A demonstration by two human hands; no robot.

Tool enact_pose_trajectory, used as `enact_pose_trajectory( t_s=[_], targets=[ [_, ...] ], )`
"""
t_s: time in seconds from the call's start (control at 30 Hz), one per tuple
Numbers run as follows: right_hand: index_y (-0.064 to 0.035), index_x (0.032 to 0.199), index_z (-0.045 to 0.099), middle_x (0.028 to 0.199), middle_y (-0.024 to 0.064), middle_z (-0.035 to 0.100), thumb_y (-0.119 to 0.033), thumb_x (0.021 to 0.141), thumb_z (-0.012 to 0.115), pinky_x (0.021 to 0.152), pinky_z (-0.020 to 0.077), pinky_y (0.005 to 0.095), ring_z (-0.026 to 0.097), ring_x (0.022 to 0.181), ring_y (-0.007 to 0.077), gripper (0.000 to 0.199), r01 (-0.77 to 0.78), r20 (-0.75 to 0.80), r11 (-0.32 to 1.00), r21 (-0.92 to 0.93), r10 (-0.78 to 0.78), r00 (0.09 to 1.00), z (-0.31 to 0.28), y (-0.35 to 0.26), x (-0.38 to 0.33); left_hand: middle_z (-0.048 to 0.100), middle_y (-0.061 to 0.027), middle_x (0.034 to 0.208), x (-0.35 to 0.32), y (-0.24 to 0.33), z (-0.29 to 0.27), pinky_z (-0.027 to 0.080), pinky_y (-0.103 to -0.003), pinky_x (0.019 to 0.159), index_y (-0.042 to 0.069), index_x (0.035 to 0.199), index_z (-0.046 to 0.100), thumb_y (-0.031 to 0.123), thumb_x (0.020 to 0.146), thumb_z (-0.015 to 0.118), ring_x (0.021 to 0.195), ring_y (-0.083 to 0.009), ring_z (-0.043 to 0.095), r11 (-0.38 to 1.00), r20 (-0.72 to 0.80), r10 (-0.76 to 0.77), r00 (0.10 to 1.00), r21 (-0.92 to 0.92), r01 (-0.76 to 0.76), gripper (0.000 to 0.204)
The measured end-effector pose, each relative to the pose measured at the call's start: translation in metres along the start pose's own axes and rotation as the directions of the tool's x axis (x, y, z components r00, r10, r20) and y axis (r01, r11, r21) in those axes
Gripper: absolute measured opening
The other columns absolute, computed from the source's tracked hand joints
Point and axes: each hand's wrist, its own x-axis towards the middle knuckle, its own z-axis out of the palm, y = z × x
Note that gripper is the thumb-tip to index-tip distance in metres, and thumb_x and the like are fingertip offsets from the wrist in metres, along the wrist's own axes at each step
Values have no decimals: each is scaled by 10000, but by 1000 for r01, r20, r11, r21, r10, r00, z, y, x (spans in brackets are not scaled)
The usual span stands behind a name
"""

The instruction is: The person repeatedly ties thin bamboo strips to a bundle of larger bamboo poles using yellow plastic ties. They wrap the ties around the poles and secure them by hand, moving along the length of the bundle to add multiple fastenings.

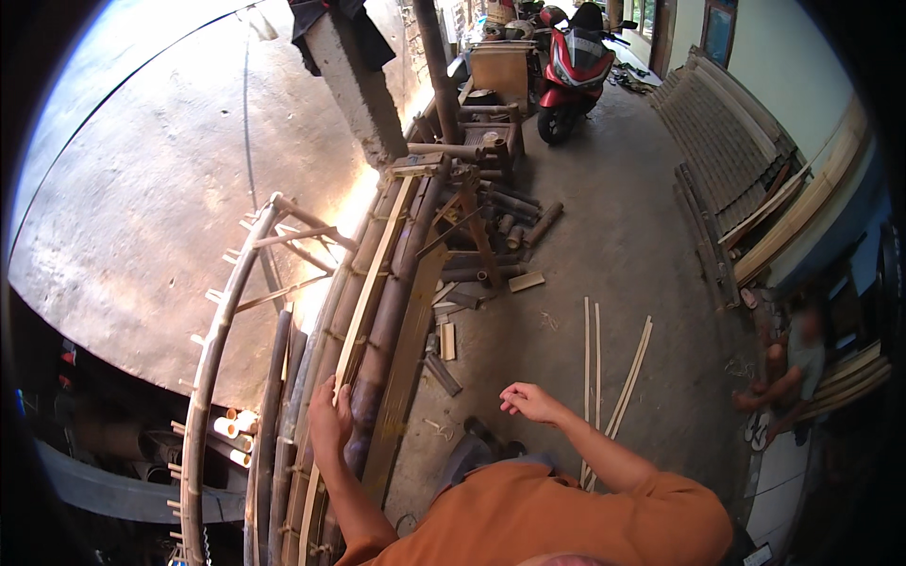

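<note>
A long pale bamboo strip (pixel 371 283) lies lengthwise along a bench made of dark bamboo poles (pixel 387 325). My left hand (pixel 329 420) is closed around this strip partway along the bench, thumb on one side and fingers on the other. Out over the floor, to the right of the bench, I hold my right hand (pixel 532 403) in the air. Its fingers are loosely bent and somewhat apart, and nothing shows in them.
Several thin strips (pixel 623 387) lie on the floor at my right. Bamboo offcuts (pixel 514 226) litter the floor beyond the bench. A curved bamboo ladder-like frame (pixel 225 311) stands left. A red motorbike (pixel 578 71) is parked far off; a person (pixel 797 354) sits at the right.
</note>
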Motion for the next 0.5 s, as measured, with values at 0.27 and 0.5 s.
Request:
enact_pose_trajectory(
  t_s=[0.27, 0.5],
  targets=[
    [-8, 1127, 612, 994, 93, 696, -225, 1010, 513, 777, 525, 266, 638, 850, 127, 266, -20, 110, 998, 56, 14, 994, -43, -3, 117, 560, -279, 1263, 160, 46, 109, 434, -432, 991, -63, 1334, 487, 227, 953, 582, 1154, -426, 545, 998, -31, 52, 998, -43, -53, 488],
    [-26, 1066, 630, 921, 59, 709, -254, 995, 540, 688, 516, 272, 603, 727, 97, 254, -12, 168, 992, -124, 33, 985, -101, -76, 206, 616, -303, 1131, 291, 21, 193, 460, -485, 935, -71, 1207, 571, 214, 952, 526, 1073, -450, 586, 997, 63, -79, 995, -3, 80, 385]
  ],
)
